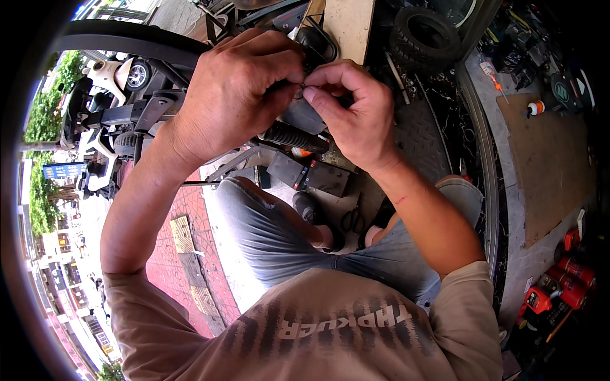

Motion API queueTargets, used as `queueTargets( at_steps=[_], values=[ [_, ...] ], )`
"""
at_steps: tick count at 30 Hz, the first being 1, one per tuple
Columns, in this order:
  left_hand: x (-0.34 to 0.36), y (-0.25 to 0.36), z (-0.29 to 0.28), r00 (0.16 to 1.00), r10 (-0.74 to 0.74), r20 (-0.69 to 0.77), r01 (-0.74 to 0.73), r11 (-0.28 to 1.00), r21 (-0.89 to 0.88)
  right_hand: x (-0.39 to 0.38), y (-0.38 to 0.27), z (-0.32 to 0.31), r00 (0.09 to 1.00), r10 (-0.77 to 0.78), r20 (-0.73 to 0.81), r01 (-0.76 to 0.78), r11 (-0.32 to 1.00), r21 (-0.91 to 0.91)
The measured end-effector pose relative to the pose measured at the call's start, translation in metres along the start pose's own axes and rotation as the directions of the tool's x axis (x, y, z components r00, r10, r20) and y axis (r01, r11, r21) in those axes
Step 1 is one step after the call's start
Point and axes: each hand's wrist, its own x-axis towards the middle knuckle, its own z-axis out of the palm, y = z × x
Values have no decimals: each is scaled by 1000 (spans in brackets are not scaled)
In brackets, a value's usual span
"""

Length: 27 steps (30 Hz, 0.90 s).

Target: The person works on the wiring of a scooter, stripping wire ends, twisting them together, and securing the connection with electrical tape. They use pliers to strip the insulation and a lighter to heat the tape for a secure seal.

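My left hand [238,95] and my right hand [362,114] meet at the upper middle, raised above my knees. Thumb and forefinger of each are pinched together at one spot. Between the fingertips sits a tiny roundish piece [298,93], too small to name and partly covered by my fingers. Just beneath my hands runs a black coil-spring shock absorber [295,137], part of a vehicle frame. Two dark box-shaped batteries [328,178] stand on the floor below it. Black-handled scissors [352,220] lie near my feet.
A black tyre [426,33] and a pale wooden board [347,28] are at the back. On the right lie a brown cardboard sheet [551,166], an orange-and-white bottle [537,108] and red power tools [559,289]. White vehicles [109,79] stand outside at left.
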Motion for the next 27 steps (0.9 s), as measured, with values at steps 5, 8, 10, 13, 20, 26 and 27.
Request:
queueTargets(
  at_steps=[5,8,10,13,20,26,27],
  values=[
    [2,1,0,1000,17,-6,-17,1000,1,0,2,-1,998,60,14,-61,998,26],
    [1,0,0,1000,17,-14,-17,1000,-11,2,1,-2,997,66,35,-67,997,22],
    [0,0,0,1000,15,-15,-15,1000,-18,3,1,-3,997,53,47,-53,999,6],
    [1,0,0,1000,14,-14,-14,1000,-21,5,3,-4,998,18,58,-16,999,-33],
    [-2,2,2,1000,-12,-28,11,1000,-25,8,11,-3,989,-126,75,134,985,-107],
    [-8,17,4,988,-61,-140,64,998,17,17,7,-7,975,-142,172,161,981,-105],
    [-10,21,4,984,-50,-169,57,998,35,20,7,-10,968,-158,196,182,977,-113]
  ],
)
